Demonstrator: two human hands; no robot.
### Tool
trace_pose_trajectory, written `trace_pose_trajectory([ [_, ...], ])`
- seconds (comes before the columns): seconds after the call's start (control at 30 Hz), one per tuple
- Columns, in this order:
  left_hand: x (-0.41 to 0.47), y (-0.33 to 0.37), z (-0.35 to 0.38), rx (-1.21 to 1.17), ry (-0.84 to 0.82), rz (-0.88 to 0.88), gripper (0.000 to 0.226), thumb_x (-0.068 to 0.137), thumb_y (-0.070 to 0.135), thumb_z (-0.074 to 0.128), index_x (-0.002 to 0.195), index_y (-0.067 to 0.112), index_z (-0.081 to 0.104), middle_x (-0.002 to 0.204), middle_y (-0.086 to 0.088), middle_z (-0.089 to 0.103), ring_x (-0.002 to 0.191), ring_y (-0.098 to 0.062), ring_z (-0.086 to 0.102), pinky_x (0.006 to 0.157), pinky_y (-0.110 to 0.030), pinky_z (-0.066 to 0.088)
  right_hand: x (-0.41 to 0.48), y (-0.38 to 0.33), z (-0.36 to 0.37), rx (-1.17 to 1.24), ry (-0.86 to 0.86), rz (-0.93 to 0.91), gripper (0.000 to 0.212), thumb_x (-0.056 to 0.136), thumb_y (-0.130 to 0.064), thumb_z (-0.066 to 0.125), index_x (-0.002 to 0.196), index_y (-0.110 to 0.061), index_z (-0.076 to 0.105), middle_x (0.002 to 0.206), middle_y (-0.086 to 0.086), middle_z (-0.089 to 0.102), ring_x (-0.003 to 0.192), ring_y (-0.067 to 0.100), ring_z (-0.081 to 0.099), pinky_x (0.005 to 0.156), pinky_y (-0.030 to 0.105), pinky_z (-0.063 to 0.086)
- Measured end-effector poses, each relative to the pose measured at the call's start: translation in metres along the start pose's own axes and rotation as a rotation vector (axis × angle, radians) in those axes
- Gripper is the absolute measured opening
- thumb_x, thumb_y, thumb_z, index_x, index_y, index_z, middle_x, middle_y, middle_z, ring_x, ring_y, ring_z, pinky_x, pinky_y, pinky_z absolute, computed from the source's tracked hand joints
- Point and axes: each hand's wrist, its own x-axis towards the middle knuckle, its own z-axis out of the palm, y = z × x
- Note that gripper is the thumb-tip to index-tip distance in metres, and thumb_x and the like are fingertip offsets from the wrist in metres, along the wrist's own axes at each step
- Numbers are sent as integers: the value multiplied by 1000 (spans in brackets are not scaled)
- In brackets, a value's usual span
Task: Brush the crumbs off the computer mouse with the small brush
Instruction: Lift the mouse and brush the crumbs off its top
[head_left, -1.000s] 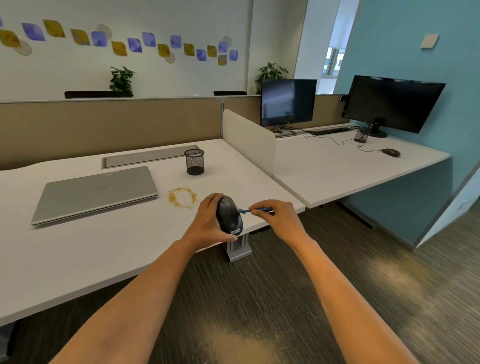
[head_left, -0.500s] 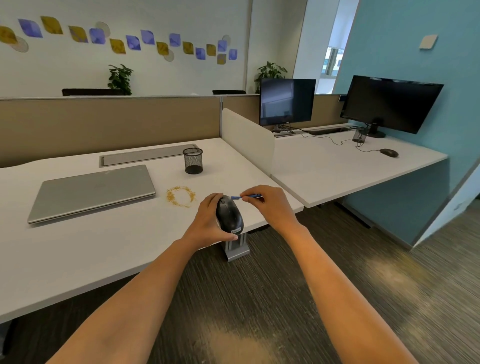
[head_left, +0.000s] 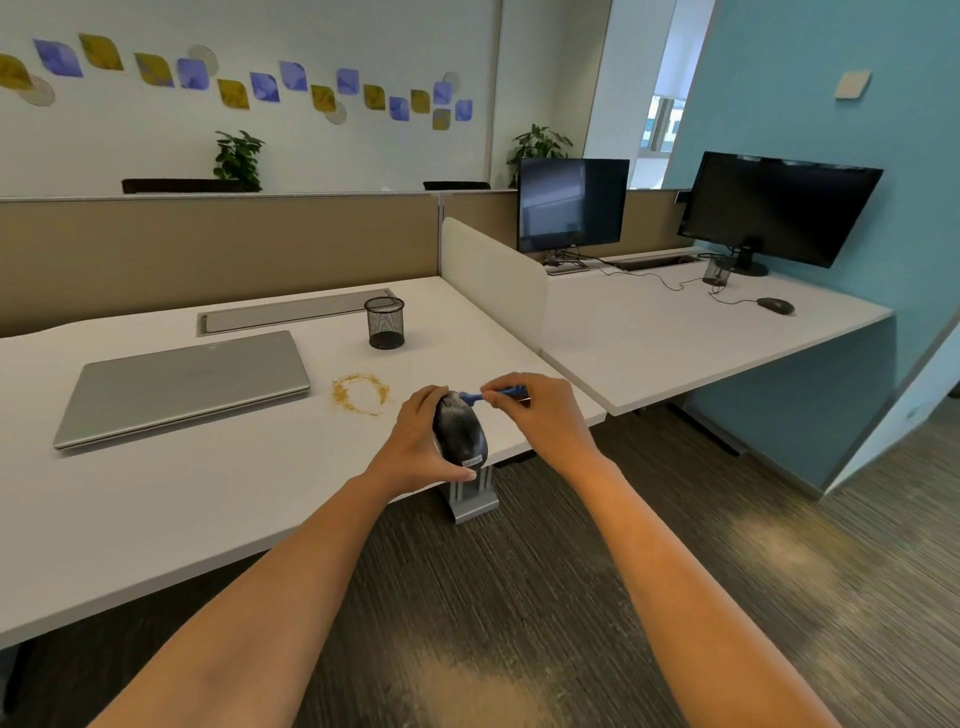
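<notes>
Brush (head_left: 497, 393) handle mostly hidden inside right hand (head_left: 540, 415); bristle tip too small to resolve. Mouse (head_left: 460, 431) left side covered by left hand (head_left: 415, 441); shell surface detail n/a. Forearms (head_left: 270, 613) cut off at btm edge, desk (head_left: 208, 493) at left edge.

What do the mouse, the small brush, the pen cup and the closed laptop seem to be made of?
The mouse: probably dark plastic, with soft sheen on its rounded shell.
The small brush: blue handle, likely plastic; bristles too small to tell.
The pen cup: black mesh, probably metal; see-through wall.
The laptop: matte silver lid, aluminium or painted plastic, I cannot tell which.
</notes>
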Motion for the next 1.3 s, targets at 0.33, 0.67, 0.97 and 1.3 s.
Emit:
trace_pose_trajectory([
  [0.33,-3,-5,-13,15,24,-51,108,50,43,85,137,20,25,142,-3,26,127,-19,27,102,-27,26,-22,0,-6,-364,-371,-139,24,91,-28,55,108,-17,66,109,3,67,97,15,60,88,25,47],
  [0.67,-5,1,-12,27,-8,-24,105,53,36,86,137,17,26,141,-6,28,126,-20,29,101,-25,26,-21,6,19,3,-233,102,15,87,-28,61,94,-17,69,92,2,70,87,14,64,84,31,52],
  [0.97,-13,-6,-17,43,-6,-96,107,48,50,82,135,25,24,141,0,26,125,-17,27,99,-26,25,-32,31,-2,-165,-228,119,15,89,-26,58,95,-17,68,97,0,70,88,8,61,82,22,46],
  [1.3,-13,18,1,30,-32,-54,111,55,39,86,141,16,20,146,-5,22,133,-20,22,108,-31,24,-8,11,5,165,-112,200,14,84,-22,67,89,-9,67,79,8,72,57,-1,65,64,12,55],
])
